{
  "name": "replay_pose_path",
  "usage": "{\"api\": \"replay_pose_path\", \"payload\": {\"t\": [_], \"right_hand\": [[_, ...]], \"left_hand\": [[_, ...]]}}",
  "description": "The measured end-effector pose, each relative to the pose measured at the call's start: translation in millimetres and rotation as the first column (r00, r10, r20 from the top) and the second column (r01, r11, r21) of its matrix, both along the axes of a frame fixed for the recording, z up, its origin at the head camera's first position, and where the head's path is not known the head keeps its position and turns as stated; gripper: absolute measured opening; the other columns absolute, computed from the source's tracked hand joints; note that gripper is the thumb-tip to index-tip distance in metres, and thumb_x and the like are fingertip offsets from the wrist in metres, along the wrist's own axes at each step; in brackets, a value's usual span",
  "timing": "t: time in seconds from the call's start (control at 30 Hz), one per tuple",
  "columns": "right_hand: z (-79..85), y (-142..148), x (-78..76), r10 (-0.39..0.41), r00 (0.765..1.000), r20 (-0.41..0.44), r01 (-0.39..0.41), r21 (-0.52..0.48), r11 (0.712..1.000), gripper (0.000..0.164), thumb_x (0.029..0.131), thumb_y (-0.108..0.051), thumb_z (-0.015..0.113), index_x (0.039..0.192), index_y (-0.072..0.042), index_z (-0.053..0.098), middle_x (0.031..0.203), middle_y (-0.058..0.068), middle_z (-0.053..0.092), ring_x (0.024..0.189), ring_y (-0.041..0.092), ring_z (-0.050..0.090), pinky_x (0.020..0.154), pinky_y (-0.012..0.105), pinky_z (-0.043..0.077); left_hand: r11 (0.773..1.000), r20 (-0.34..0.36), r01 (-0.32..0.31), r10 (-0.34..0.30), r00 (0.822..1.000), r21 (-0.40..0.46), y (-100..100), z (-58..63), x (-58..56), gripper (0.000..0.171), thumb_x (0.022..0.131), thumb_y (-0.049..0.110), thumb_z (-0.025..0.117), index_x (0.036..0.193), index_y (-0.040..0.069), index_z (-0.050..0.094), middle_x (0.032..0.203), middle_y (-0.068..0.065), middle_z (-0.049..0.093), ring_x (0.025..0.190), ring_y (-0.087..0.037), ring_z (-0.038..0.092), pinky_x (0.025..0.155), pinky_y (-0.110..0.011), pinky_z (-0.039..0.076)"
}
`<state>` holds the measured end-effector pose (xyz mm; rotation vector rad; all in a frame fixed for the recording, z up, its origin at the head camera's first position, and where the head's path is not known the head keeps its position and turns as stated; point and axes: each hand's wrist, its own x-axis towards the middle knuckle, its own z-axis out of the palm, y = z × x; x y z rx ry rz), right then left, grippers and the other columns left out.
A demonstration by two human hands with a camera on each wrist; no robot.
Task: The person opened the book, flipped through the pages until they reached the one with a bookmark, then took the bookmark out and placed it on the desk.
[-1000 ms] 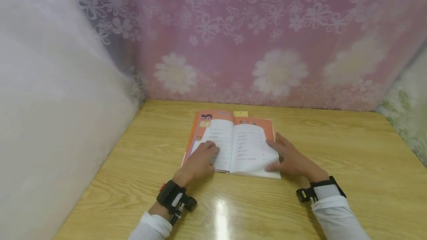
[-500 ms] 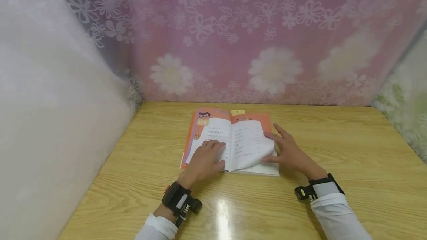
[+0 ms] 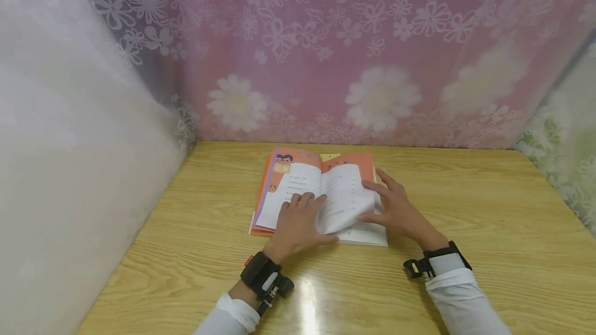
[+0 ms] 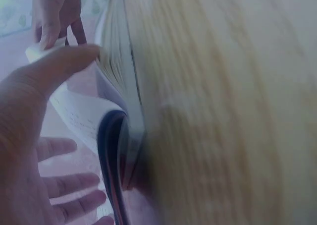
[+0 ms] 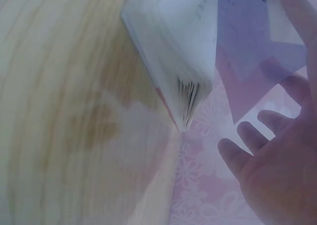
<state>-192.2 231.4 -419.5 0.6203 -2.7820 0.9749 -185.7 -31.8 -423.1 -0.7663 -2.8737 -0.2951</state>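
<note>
An open book [image 3: 298, 172] with orange-topped pages and printed lines lies on the table. My left hand [image 3: 300, 224] rests over its lower left page near the spine, fingers spread and thumb out along the near edge. Lifted partway off the right half is a page [image 3: 342, 198], which my right hand [image 3: 398, 211] pinches near its outer edge. That page [image 5: 245, 31] hangs between thumb and index finger in the right wrist view, the other fingers apart. In the left wrist view the page curls up from the book's page block [image 4: 116, 46], beyond my left thumb [image 4: 64, 66].
The wooden table [image 3: 479, 190] reaches back to a pink flowered curtain [image 3: 307, 92]. A pale sheet [image 3: 93, 169] hangs along the left side. A small yellow piece [image 3: 330, 157] shows behind the book's top edge. Each wrist wears a strapped camera [image 3: 265, 278].
My left hand has slid right across the left page toward the spine, its fingers spreading. My right hand has drawn the page's lower corner up and leftward, exposing the page beneath.
</note>
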Motion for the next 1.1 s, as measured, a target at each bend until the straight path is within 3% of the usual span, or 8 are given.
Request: {"api": "replay_pose_path", "payload": {"t": [0.27,0.5,0.93,1.1], "right_hand": [[5.2,-8,0.1,0.013,0.999,-0.039,-0.015,-0.037,0.999,0.078,0.067,-0.048,0.072,0.133,-0.018,0.043,0.150,0.017,0.012,0.130,0.040,0.017,0.094,0.065,0.020],[5.4,-10,0.9,0.011,1.000,-0.019,-0.012,-0.037,0.999,0.082,0.067,-0.049,0.072,0.136,-0.018,0.040,0.151,0.016,0.010,0.130,0.039,0.019,0.094,0.065,0.022],[7.5,-4,3.4,0.044,0.999,0.012,-0.044,-0.002,0.999,0.102,0.061,-0.052,0.075,0.144,-0.029,0.021,0.153,0.014,0.001,0.132,0.040,0.015,0.093,0.068,0.021],[7.2,-2,6.7,0.048,0.999,0.020,-0.048,0.005,0.999,0.108,0.058,-0.054,0.076,0.145,-0.030,0.016,0.153,0.009,-0.002,0.133,0.040,0.013,0.095,0.067,0.021]], "left_hand": [[0.999,-0.002,-0.028,0.028,1.000,-0.025,4,3.4,1.8,0.078,0.068,0.064,0.058,0.133,0.025,0.040,0.122,-0.004,0.050,0.106,-0.026,0.043,0.078,-0.043,0.041],[1.000,0.030,-0.019,0.019,0.999,-0.009,-2,5.1,4.0,0.078,0.072,0.055,0.059,0.139,0.024,0.033,0.126,-0.003,0.049,0.108,-0.025,0.044,0.081,-0.043,0.041],[0.991,0.034,-0.024,0.020,0.999,0.133,-16,5.2,7.5,0.082,0.074,0.046,0.060,0.143,0.025,0.023,0.128,-0.004,0.049,0.105,-0.020,0.050,0.076,-0.038,0.044],[0.979,0.010,-0.047,0.046,0.999,0.197,-21,3.2,6.1,0.081,0.075,0.046,0.055,0.144,0.022,0.021,0.124,-0.005,0.052,0.090,-0.019,0.054,0.066,-0.034,0.045]]}}
